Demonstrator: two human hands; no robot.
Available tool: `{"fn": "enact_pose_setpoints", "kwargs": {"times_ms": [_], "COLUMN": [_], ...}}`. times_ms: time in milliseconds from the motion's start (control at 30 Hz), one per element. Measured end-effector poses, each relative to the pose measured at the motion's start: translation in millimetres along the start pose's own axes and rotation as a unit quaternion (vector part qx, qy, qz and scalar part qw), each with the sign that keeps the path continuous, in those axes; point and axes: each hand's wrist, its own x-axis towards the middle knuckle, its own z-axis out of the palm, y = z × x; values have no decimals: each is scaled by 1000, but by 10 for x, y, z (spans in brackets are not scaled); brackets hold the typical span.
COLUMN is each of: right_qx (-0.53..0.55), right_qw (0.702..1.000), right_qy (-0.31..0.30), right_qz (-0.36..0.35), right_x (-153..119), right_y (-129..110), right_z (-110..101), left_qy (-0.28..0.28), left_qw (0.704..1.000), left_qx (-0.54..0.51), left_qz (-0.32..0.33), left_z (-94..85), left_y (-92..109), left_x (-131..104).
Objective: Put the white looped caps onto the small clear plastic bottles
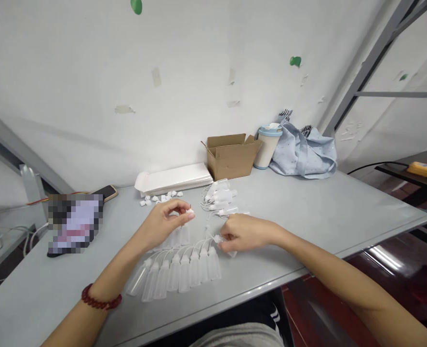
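Observation:
My left hand (166,221) pinches a small white plastic piece (190,211) between thumb and fingertips. To its right, my right hand (244,233) is closed on a translucent plastic tube (232,253), mostly hidden under the fingers; a white tip shows beside them. A row of translucent tubes (184,274) with white caps and thin white cords lies in front of both hands. More tubes (180,237) lie partly covered behind that row. Beyond my right hand is another pile of tubes (222,195), cords pointing left. Several loose small white pieces (163,197) are scattered beyond my left hand.
At the back of the grey table (293,212) are a flat stack of white card (177,177), an open cardboard box (233,156), a lidded cup (267,147) and a light blue cloth bag (303,152). A phone (109,193) and a blurred item (76,224) lie left.

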Motion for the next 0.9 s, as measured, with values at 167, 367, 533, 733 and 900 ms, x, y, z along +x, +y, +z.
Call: {"fn": "enact_pose_setpoints", "kwargs": {"times_ms": [167, 367, 533, 733, 900], "right_qx": [20, -52, -139, -171, -193], "right_qw": [991, 965, 940, 922, 913], "right_qy": [128, 257, 306, 334, 346], "right_qz": [-34, -32, -61, -96, -96], "right_x": [35, 117, 145, 164, 172], "right_y": [17, 116, 176, 193, 204], "right_z": [22, 151, 251, 295, 287], "left_qy": [-29, 7, 9, 40, 15], "left_qw": [996, 993, 991, 997, 999], "left_qx": [-82, -114, -135, -61, -51], "left_qz": [-2, -3, 20, 30, -11], "left_z": [117, 154, 233, 306, 294], "left_y": [149, 178, 143, 137, 115], "left_x": [-83, -126, -147, -177, -149]}}
